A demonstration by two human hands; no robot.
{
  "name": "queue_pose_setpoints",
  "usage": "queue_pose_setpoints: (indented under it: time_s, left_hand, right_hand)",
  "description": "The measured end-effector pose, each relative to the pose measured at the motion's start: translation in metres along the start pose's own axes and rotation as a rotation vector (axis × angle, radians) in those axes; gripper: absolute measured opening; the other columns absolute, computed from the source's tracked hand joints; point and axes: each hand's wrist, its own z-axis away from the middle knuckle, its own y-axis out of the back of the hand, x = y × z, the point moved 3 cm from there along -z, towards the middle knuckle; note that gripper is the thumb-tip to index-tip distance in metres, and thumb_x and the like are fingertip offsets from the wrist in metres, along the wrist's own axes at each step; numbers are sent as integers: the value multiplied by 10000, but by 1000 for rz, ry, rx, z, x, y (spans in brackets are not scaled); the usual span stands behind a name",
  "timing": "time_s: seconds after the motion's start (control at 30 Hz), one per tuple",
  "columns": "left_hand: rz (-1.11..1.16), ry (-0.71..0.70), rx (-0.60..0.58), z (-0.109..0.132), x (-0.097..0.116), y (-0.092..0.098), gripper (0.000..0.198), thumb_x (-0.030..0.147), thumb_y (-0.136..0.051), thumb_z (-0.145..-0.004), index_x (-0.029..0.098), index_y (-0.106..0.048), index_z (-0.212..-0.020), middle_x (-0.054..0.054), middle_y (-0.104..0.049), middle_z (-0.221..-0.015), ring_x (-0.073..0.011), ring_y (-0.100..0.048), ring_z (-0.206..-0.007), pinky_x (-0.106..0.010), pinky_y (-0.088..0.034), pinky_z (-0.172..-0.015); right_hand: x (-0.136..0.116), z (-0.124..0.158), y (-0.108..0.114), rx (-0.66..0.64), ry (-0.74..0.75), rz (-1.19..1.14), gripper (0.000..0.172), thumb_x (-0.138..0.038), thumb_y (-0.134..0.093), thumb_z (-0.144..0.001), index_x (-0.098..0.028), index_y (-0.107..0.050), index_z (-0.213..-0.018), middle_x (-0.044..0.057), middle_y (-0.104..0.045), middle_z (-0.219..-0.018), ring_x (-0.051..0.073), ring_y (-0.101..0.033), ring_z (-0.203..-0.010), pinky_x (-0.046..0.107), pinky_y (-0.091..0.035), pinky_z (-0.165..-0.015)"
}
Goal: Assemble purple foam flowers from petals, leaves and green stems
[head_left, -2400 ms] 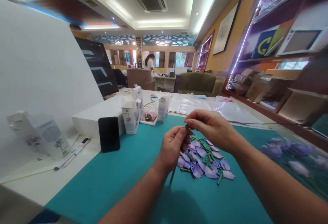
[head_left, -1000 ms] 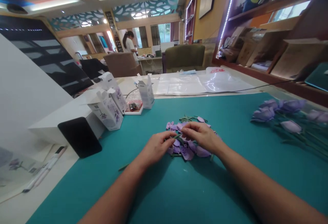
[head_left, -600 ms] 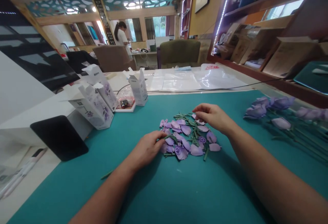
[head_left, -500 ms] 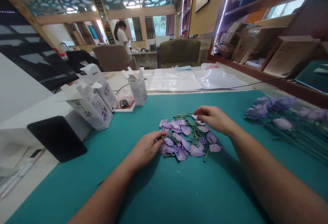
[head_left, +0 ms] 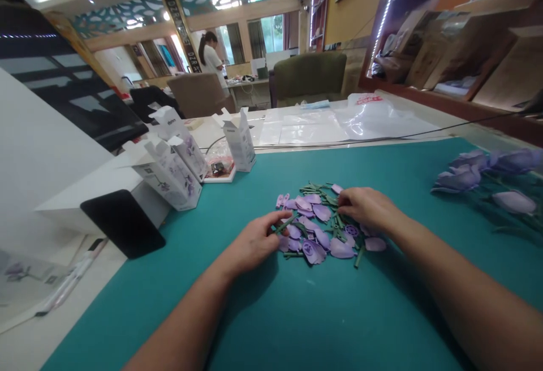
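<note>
A loose pile of purple plastic petals (head_left: 314, 251) and green stem pieces (head_left: 313, 188) lies on the teal mat (head_left: 297, 314). At the pile's left side, my left hand (head_left: 257, 241) pinches a green stem piece (head_left: 285, 223) between thumb and fingers. My right hand (head_left: 367, 208) reaches down into the pile's right side, its fingers bent and close together among the green pieces. Whether anything is between those fingertips is hidden. A pale petal (head_left: 336, 189) lies just beyond the right fingers.
Assembled purple flowers (head_left: 460, 176) lie at the right. Opened white boxes (head_left: 172, 178) stand at the left behind a black tablet-like panel (head_left: 123, 224). Another box (head_left: 240, 142) stands beside a small tray (head_left: 220, 176). Plastic sheets (head_left: 314, 128) cover the far table; a person (head_left: 211, 57) stands beyond.
My right hand has moved from the pale petal at the pile's back edge nearer and down into the green pieces. My left hand still holds the stem piece, now slightly raised. The view has shifted.
</note>
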Motion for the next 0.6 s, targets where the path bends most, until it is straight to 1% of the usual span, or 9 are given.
queue_pose_setpoints:
  time_s: [0.07, 0.13, 0.23, 0.33, 0.43, 0.5, 0.53, 0.6]
  left_hand:
    - [8, 9, -6, 0, 0, 0, 619, 32, -451, -598, 151, -626, -1180, -63, -634, -811, -176, -565, -750, -253, -414, -632]
    - [5, 12, -13, 1, 0, 0, 625, 31, -447, -602, 145, -615, -1193, -63, -632, -826, -169, -557, -747, -252, -414, -637]
    - [-7, 16, -28, 2, 1, -1, 630, 31, -441, -610, 136, -597, -1211, -68, -634, -871, -162, -551, -749, -256, -417, -652]
    - [-11, 11, -38, 2, 1, -2, 626, 34, -448, -616, 144, -592, -1215, -72, -637, -917, -159, -551, -753, -260, -423, -661]
    - [-28, 14, -50, 2, 0, -2, 631, 37, -449, -634, 140, -566, -1245, -85, -633, -988, -160, -559, -785, -262, -431, -682]
    - [-48, 25, -70, 2, 0, -2, 644, 33, -444, -644, 133, -539, -1273, -93, -626, -1030, -163, -566, -821, -264, -439, -705]
    - [-59, 30, -79, 2, 1, -3, 650, 29, -440, -646, 131, -529, -1282, -95, -624, -1045, -165, -569, -842, -265, -443, -718]
    - [-83, 37, -93, 2, 2, -3, 658, 22, -433, -651, 132, -515, -1294, -98, -621, -1083, -172, -577, -888, -272, -451, -751]
  right_hand:
    - [-1, 1, 0, 7, 15, 12, 103, -265, -574, -750, -239, -671, -732, 50, -667, -704, 199, -566, -627, 279, -289, -493]
    - [-2, 1, 2, 47, 29, 2, 101, -269, -569, -752, -234, -659, -721, 55, -668, -720, 200, -563, -633, 280, -292, -497]
    - [-3, 3, 10, 131, 42, -105, 100, -283, -555, -761, -231, -629, -716, 47, -671, -731, 196, -565, -652, 282, -317, -517]
    - [-8, 6, 16, 135, 70, -349, 117, -313, -533, -770, -222, -578, -713, 28, -648, -684, 177, -553, -626, 281, -359, -533]
    - [-16, 9, 17, 68, 61, -624, 121, -326, -562, -735, -208, -542, -713, 6, -585, -649, 145, -511, -579, 265, -378, -512]
    - [-20, 11, 16, 28, 34, -752, 132, -313, -595, -707, -199, -528, -717, -10, -538, -639, 121, -473, -559, 248, -366, -493]
    - [-22, 12, 16, 18, 30, -808, 139, -301, -608, -697, -196, -523, -734, -17, -522, -639, 113, -461, -558, 242, -359, -489]
    - [-27, 13, 15, 16, 50, -914, 193, -279, -624, -684, -195, -528, -829, -31, -505, -647, 107, -456, -563, 237, -349, -488]
